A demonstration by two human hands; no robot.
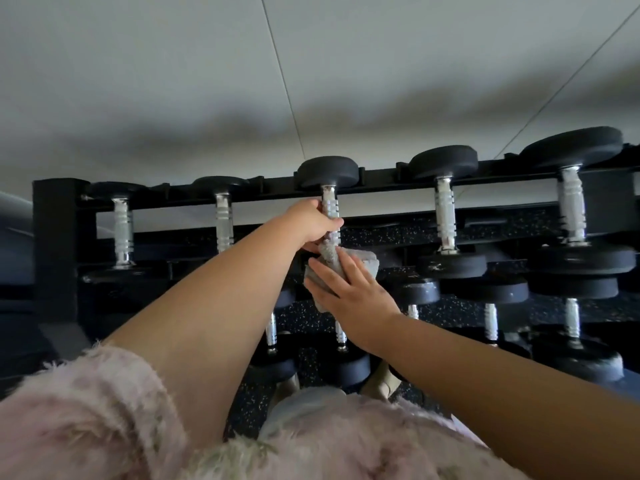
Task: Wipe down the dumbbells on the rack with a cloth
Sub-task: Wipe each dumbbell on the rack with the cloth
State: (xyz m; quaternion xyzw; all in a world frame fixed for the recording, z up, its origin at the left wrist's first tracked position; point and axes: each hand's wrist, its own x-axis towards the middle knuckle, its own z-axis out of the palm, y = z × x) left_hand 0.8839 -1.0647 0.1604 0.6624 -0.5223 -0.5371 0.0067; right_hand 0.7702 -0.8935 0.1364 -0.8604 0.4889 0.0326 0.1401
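Rack [55, 237]: black frame across my view, its left post at the far left. The top row carries five dumbbells with their chrome handles running away from me.
First dumbbell [123, 230]: by the left post, with no hand on it.
Second dumbbell [223, 223]: just right of the first, also free.
Left grip [313, 223]: clamped, with the fingers curled round the middle of the third handle and the arm reaching in from lower left.
Third dumbbell [330, 206]: the one in hand, at the centre of the top row. Its far head [327, 171] sits on the back rail, and its near head is hidden under the cloth.
Cloth [365, 259]: grey and bunched. It lies at the near end of that handle, touching the underside of the left grip.
Right grip [349, 285]: apart, with the fingers straight and spread, pressing the cloth flat. I can't see the thumb well enough to say more.
Relation that matters: the handle's long axis runs near to far. The cloth sits at its near end and the bare chrome lies beyond it, past the left grip. The right grip is nearer the cloth, so I judge the wipe is its job. The left grip covers the stretch in between, so I would expect it to have to shift.
Fourth dumbbell [445, 216]: to the right, well apart from both hands.
Fifth dumbbell [573, 209]: the largest, at the far right.
Lower row [491, 320]: smaller dumbbells beneath the top row, partly hidden by my right arm.
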